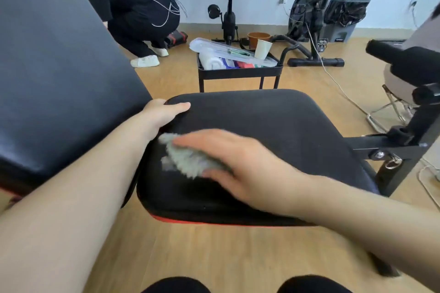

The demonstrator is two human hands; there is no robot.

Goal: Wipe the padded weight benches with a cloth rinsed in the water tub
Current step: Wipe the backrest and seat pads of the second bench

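Note:
A black padded bench seat point(273, 126) with a red lower edge fills the middle of the view. Its dark backrest pad point(59, 66) rises tilted at the left. My right hand point(238, 162) lies flat on a grey-green cloth point(188, 162) and presses it onto the left part of the seat; cloth and fingers are motion-blurred. My left hand point(164, 112) grips the seat's far left corner, thumb on top, fingers wrapped over the edge. An orange tub point(258, 38) stands on the floor behind the cart.
A black cart point(238, 72) with a paper cup point(262, 49), plastic lid and supplies stands just beyond the seat. A person in black point(133, 7) crouches at back left. Exercise bikes point(314, 14) line the wall. The bench's black frame point(404, 145) and cables point(333, 78) lie right.

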